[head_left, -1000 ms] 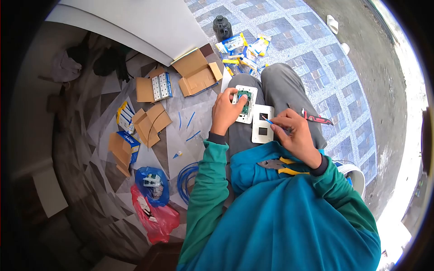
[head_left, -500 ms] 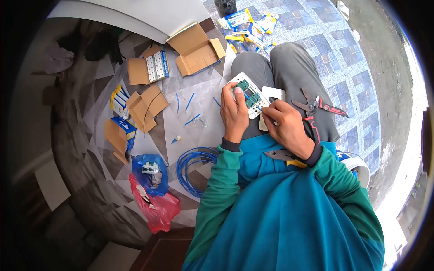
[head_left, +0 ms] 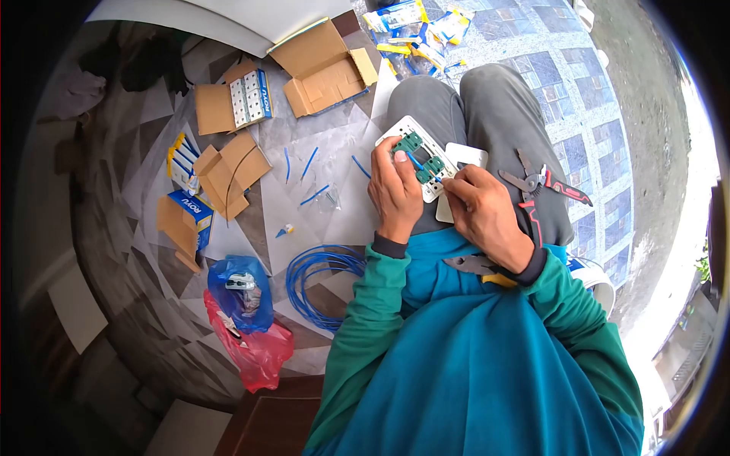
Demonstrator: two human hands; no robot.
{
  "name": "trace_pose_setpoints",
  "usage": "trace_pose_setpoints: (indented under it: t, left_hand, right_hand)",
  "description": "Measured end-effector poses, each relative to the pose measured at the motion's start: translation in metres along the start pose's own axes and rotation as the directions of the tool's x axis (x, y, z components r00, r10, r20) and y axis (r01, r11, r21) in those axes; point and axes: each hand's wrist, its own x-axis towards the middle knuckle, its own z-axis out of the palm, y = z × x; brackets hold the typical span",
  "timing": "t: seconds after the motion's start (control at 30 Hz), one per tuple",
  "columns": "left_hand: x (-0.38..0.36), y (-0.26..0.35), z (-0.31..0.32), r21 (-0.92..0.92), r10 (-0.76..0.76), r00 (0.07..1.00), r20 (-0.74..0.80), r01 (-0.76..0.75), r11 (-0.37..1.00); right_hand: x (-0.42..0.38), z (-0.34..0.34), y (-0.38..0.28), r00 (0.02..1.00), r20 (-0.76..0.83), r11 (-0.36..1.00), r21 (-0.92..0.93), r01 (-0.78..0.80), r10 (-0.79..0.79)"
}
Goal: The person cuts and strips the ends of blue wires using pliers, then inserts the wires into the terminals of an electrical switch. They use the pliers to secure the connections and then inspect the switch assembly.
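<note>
My left hand (head_left: pixel 397 194) grips a white wall plate by its left side, fingers closed around it and thumb on top. Green wiring-device modules (head_left: pixel 433 166) are fitted in the plate's back, which faces up. A short blue wire (head_left: pixel 415 162) runs across the modules toward the fingertips of my right hand (head_left: pixel 490 213), which are pinched on its end at the plate's lower right corner. Behind that corner, a second white plate (head_left: pixel 469 156) rests on my lap. Red-and-black wire strippers (head_left: pixel 534 181) lie open on my right thigh, and pliers (head_left: pixel 473 264) lie under my right wrist.
Opened cardboard boxes (head_left: pixel 323 68) and a box of white devices (head_left: pixel 249 99) stand on the floor. Blue wire offcuts (head_left: pixel 309 163), a blue wire coil (head_left: pixel 296 285), a blue bag (head_left: pixel 251 311) and a red bag (head_left: pixel 266 357) lie to the left. Yellow-blue wrappers (head_left: pixel 426 49) lie ahead.
The view has shifted slightly, so the floor items sit further left. My right fingers stay at the plate's corner, and more of the blue wire shows across the modules.
</note>
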Motion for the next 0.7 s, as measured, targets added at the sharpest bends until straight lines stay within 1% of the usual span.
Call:
trace_pose_setpoints:
  t: [0.37, 0.43, 0.47, 0.53, 0.57, 0.63, 0.67, 0.7]
  left_hand:
    - [-0.001, 0.001, -0.001, -0.018, -0.031, 0.999, 0.022, 0.031, 0.999]
    - [-0.002, 0.000, -0.001, -0.019, -0.044, 0.999, 0.032, 0.045, 0.999]
    - [-0.002, -0.001, -0.001, -0.018, -0.057, 0.997, 0.043, 0.058, 0.998]
    - [-0.002, -0.002, -0.001, -0.025, -0.061, 0.997, 0.040, 0.062, 0.998]
    - [-0.003, -0.003, -0.001, -0.031, -0.061, 0.997, 0.045, 0.063, 0.998]
    - [-0.003, -0.004, -0.001, -0.032, -0.068, 0.997, 0.044, 0.070, 0.997]
    - [-0.003, -0.004, 0.000, -0.035, -0.072, 0.996, 0.046, 0.073, 0.997]
    - [-0.003, -0.003, 0.000, -0.039, -0.070, 0.997, 0.045, 0.072, 0.997]
  right_hand:
    - [0.001, -0.001, -0.002, 0.999, 0.032, 0.999, -0.025, -0.039, 0.040]
    - [0.005, -0.002, -0.004, 0.999, -0.032, 0.996, -0.085, -0.009, 0.007]
    - [0.007, -0.008, -0.007, 1.000, -0.029, 0.996, -0.086, -0.006, 0.003]
    - [0.016, -0.026, -0.020, 0.989, -0.116, 0.966, -0.252, 0.064, -0.096]
    - [0.015, -0.027, -0.020, 0.989, -0.111, 0.966, -0.251, 0.068, -0.099]
    - [0.011, -0.030, -0.015, 0.985, -0.170, 0.998, 0.033, 0.047, -0.041]
    - [0.010, -0.032, -0.013, 0.978, -0.187, 0.994, 0.045, 0.101, -0.091]
    - [0.010, -0.031, -0.012, 0.978, -0.187, 0.994, 0.042, 0.103, -0.093]
